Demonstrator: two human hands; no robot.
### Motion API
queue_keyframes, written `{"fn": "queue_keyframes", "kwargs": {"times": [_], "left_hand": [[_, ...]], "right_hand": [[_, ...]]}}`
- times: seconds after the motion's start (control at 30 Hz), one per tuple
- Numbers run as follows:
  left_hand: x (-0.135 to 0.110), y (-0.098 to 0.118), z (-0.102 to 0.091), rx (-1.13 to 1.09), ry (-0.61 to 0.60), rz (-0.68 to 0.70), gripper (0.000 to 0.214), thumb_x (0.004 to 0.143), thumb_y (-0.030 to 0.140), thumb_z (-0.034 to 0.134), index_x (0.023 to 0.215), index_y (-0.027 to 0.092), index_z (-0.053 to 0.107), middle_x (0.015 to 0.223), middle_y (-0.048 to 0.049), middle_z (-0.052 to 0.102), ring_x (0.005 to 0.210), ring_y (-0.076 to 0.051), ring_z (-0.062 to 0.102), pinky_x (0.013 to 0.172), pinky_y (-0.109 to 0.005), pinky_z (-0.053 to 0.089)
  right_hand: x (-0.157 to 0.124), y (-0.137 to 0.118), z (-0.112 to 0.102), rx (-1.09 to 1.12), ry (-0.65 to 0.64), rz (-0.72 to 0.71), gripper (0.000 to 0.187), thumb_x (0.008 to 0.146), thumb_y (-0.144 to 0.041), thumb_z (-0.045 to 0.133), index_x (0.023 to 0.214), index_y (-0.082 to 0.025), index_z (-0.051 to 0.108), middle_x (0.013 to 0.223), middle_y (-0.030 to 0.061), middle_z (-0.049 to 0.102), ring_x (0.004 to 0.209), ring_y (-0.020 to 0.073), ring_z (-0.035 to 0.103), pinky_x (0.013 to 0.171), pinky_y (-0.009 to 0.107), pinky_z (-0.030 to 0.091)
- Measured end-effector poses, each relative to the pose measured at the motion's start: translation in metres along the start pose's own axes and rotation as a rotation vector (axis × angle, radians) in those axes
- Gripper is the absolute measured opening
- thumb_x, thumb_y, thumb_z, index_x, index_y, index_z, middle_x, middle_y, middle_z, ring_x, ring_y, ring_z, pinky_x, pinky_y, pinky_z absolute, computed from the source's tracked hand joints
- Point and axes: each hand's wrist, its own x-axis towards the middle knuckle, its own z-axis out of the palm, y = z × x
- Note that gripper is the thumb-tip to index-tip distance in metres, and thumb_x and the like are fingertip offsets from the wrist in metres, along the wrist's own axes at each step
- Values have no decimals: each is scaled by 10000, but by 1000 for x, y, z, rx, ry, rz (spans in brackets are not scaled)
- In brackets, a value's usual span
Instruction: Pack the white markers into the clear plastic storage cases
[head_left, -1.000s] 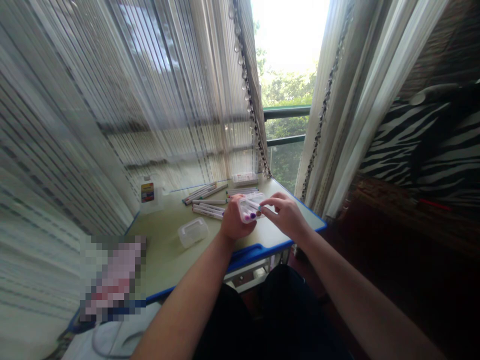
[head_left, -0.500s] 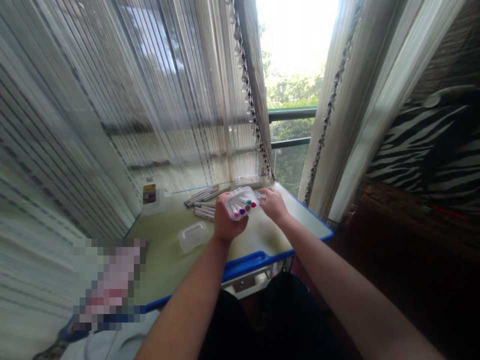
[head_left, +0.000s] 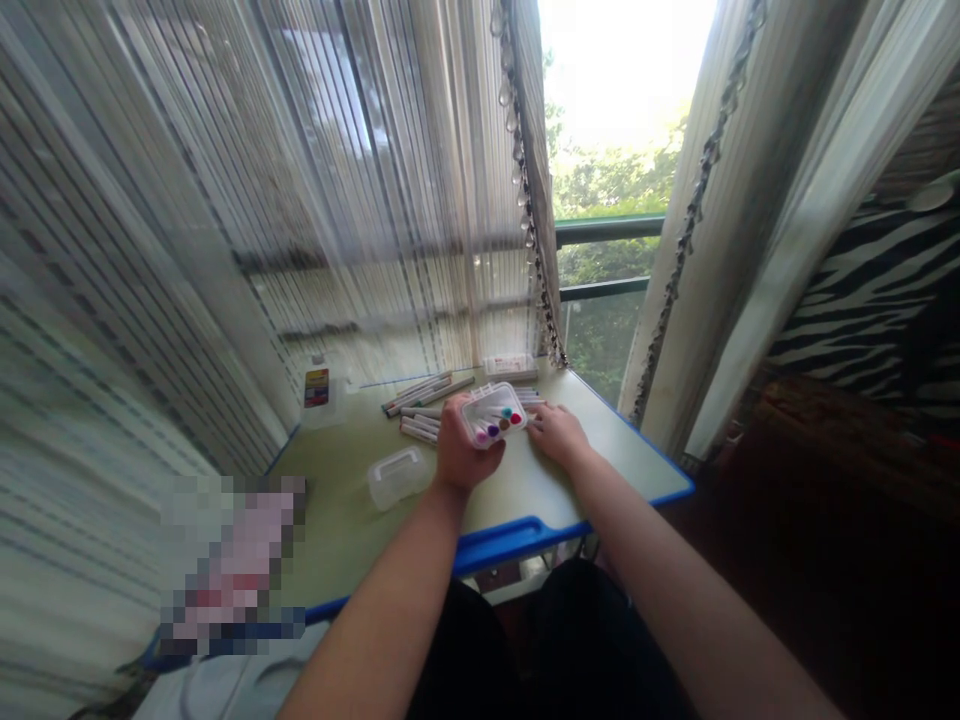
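Note:
My left hand grips a clear plastic marker case, tilted so that the coloured caps of several markers inside face me. My right hand rests just right of the case on the greenish desk, its fingertips at loose markers partly hidden behind the case. Whether those fingers hold a marker is hidden. More loose white markers lie on the desk behind and left of my left hand.
A clear lid lies on the desk to the left. A small bottle with a coloured label stands by the sheer curtain. A flat box sits at the desk's far edge. The desk has a blue rim.
My left hand has tilted the case up towards me. My right hand left the case's front and moved down onto the desk beside it. The view shifted slightly right.

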Motion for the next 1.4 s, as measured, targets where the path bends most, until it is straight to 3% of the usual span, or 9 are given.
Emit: {"fn": "queue_keyframes", "kwargs": {"times": [0.13,0.27,0.4,0.5,0.63,0.77,0.9,1.03,1.4], "left_hand": [[-3,1,1,-33,20,-28,658,663,404,640,1206,166,356,1105,-154,531,1015,-297,569,811,-459,511],[-5,1,2,-80,47,-30,668,681,462,631,1217,176,355,1123,-161,528,1018,-310,574,791,-479,519],[-4,3,4,-83,35,49,639,707,451,603,1224,169,354,1112,-168,515,1031,-325,564,812,-512,515],[-2,6,6,-62,19,121,612,709,391,591,1208,123,361,1073,-177,507,1015,-315,561,830,-511,509],[0,9,9,-52,-13,165,601,700,374,591,1187,103,366,1034,-178,517,978,-301,571,805,-495,519],[-1,11,11,-70,-42,147,601,716,427,588,1184,117,372,1026,-176,537,972,-298,578,787,-488,523],[-2,12,10,-43,-53,153,575,724,400,596,1178,130,369,1034,-172,537,987,-293,575,812,-473,520],[-1,14,8,-24,-82,193,593,723,408,590,1194,145,343,1044,-159,525,987,-295,571,815,-466,518],[-4,13,11,-50,-86,196,601,718,397,570,1201,137,325,1062,-168,516,984,-292,570,803,-441,517]], "right_hand": [[0,10,0,181,119,-13,215,794,-206,556,973,-176,672,981,94,672,880,191,609,833,310,454],[2,10,-6,634,408,-34,239,746,-319,618,923,-164,662,847,62,667,664,154,602,689,311,503],[-3,6,-20,940,676,57,308,746,-408,630,928,-159,631,739,16,642,629,140,598,638,302,509],[-21,-2,-40,978,884,89,328,761,-418,634,954,-153,618,773,18,639,670,135,605,666,308,515],[-63,-22,-73,924,1102,-27,262,780,-366,652,959,-180,608,886,31,630,785,148,633,731,316,533],[-103,-43,-89,764,1089,-220,168,790,-245,651,948,-204,606,901,40,608,854,170,624,746,322,536],[-118,-54,-84,575,985,-368,221,789,-147,640,993,-218,594,897,44,615,853,174,614,731,322,533],[-113,-58,-69,407,893,-402,223,812,-155,629,1016,-224,574,899,44,632,842,175,623,752,332,534],[-76,-51,-32,351,876,-405,140,816,-232,645,946,-217,596,845,49,648,805,196,592,740,374,523]]}}
